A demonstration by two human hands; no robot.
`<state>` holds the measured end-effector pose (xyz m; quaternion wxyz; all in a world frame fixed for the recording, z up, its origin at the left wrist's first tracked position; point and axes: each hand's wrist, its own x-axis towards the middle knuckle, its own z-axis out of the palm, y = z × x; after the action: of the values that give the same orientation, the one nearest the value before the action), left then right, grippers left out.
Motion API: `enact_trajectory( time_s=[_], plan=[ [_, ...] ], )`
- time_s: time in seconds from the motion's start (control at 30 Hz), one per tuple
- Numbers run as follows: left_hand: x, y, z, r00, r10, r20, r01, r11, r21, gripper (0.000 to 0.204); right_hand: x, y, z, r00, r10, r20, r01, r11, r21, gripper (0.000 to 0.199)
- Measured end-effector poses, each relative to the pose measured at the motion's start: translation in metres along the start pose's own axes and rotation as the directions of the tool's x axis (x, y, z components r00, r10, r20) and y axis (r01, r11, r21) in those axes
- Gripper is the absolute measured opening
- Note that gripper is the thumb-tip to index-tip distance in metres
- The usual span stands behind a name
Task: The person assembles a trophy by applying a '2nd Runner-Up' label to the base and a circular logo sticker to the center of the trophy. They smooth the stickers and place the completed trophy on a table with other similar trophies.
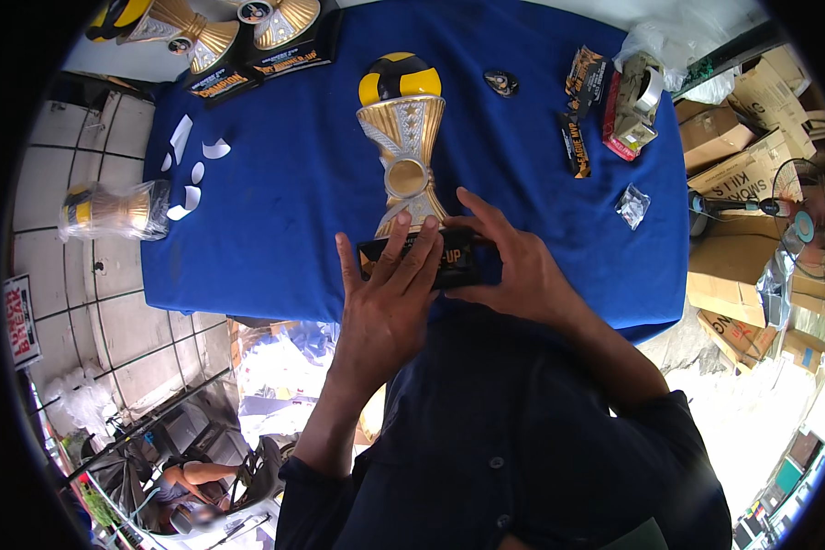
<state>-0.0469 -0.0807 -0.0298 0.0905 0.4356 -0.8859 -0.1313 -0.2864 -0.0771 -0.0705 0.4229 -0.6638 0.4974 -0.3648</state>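
A gold and silver trophy topped by a yellow and black volleyball lies on the blue-covered table in front of me, its black base toward my body. My left hand rests on the front of the base, fingers stretched out and apart over a black and orange label that they partly hide. Around the right end of the base, my right hand grips with thumb on the near side and fingers on the far side. An empty round gold recess shows on the trophy's stem.
Two similar trophies stand at the back left. White paper scraps and a plastic-wrapped trophy lie left. A round sticker, label strips, a tape roll and a small clear packet lie right.
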Motion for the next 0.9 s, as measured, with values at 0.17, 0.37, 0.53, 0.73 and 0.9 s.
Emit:
enact_trajectory(
  time_s=[0.17, 0.37, 0.53, 0.73, 0.9],
  plan=[
    [0.012, 0.000, -0.005, 0.995, 0.080, 0.052, -0.079, 0.997, -0.019, 0.056, 0.002, 0.000, -0.003, 1.000, 0.011, 0.025, -0.010, 1.000, -0.024, 0.124],
    [0.002, -0.010, 0.003, 0.998, -0.048, -0.047, 0.039, 0.985, -0.169, 0.061, 0.000, 0.001, 0.000, 1.000, 0.005, 0.005, -0.005, 1.000, 0.025, 0.125],
    [-0.002, -0.015, -0.002, 0.991, -0.121, -0.052, 0.114, 0.986, -0.117, 0.069, 0.000, 0.004, 0.002, 1.000, -0.020, -0.009, 0.020, 1.000, 0.003, 0.127],
    [-0.002, -0.008, 0.001, 0.999, -0.023, -0.029, 0.022, 0.999, -0.034, 0.059, 0.000, 0.002, 0.000, 1.000, -0.007, 0.005, 0.007, 1.000, -0.013, 0.126],
    [0.004, -0.003, -0.002, 0.999, 0.034, 0.013, -0.034, 0.999, -0.029, 0.052, 0.001, 0.000, -0.002, 1.000, -0.020, 0.006, 0.021, 0.999, -0.035, 0.126]
  ],
)
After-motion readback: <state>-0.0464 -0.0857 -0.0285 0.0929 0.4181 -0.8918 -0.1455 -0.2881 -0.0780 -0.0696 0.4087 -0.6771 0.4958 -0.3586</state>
